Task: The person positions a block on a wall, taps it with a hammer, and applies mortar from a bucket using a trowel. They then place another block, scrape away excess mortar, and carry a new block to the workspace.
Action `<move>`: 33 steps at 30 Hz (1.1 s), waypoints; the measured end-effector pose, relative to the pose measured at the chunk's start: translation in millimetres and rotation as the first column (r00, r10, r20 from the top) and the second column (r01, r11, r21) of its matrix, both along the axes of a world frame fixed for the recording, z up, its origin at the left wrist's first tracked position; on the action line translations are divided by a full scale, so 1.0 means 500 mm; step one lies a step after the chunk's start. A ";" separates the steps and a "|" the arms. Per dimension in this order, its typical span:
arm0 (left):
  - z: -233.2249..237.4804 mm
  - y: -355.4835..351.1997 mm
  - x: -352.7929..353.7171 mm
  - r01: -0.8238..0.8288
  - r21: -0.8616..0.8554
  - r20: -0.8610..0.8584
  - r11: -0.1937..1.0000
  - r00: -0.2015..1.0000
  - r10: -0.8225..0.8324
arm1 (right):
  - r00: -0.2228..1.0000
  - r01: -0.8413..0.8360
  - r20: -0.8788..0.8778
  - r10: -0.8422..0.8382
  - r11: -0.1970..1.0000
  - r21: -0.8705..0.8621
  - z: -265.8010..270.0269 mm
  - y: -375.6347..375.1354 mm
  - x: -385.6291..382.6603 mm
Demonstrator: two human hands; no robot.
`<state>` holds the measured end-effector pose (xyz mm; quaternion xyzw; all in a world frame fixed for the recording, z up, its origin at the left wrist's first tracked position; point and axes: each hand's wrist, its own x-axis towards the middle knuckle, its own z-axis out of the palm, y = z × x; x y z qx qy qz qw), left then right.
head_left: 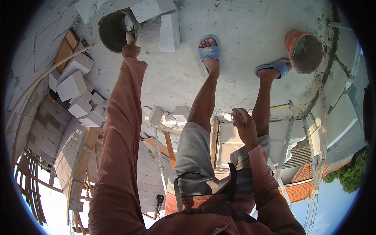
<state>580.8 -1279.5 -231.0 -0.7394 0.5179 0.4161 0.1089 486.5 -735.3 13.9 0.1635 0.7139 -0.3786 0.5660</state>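
Note:
My left hand point(131, 51) is closed round the pale handle of a trowel point(130, 38), at the end of my outstretched left arm. The trowel's blade reaches into a dark round bucket point(105, 33) at the upper left, and grey wet material shows inside. Near my right knee, my right hand point(244, 127) is raised with its fingers curled in. Something grey shows at its fingertips, too small to tell whether it is an object or mortar on the skin. A red bucket point(290, 40) holding grey material stands beside my right sandal point(274, 68).
White blocks point(170, 33) lie by the dark bucket, with more piled point(72, 86) at the left. A hammer-like tool point(281, 105) lies beyond my right leg. Wooden poles point(322, 117) stand at the right, near block walls. My left sandal point(209, 52) is on the concrete floor.

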 end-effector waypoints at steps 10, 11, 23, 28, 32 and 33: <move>0.408 0.304 -0.006 -0.461 0.041 -0.481 0.886 0.769 0.422 | 0.999 -0.007 -0.049 -0.001 0.986 -0.169 0.092 -0.100 -0.099; 0.465 0.370 -0.029 -0.445 0.076 -0.470 0.892 0.773 0.425 | 1.000 0.019 -0.008 -0.021 0.983 -0.184 0.099 -0.114 -0.107; 0.738 1.042 -0.318 0.759 0.231 -0.549 0.609 0.619 -0.562 | 0.883 0.462 -0.030 -0.468 0.879 -0.120 0.106 0.138 -0.243; 0.784 1.110 -0.428 0.820 0.517 -0.579 0.246 0.547 -0.605 | 0.674 0.731 -0.052 -0.736 0.676 -0.093 0.129 0.377 -0.296; 0.806 1.088 -0.514 0.939 0.340 -0.408 -0.050 0.100 -0.908 | 0.548 0.833 -0.264 -0.794 0.548 0.080 0.171 0.501 -0.294; 0.814 1.069 -0.536 0.950 0.287 -0.374 -0.124 -0.008 -0.927 | 0.455 0.890 -0.240 -0.858 0.450 0.079 0.208 0.526 -0.303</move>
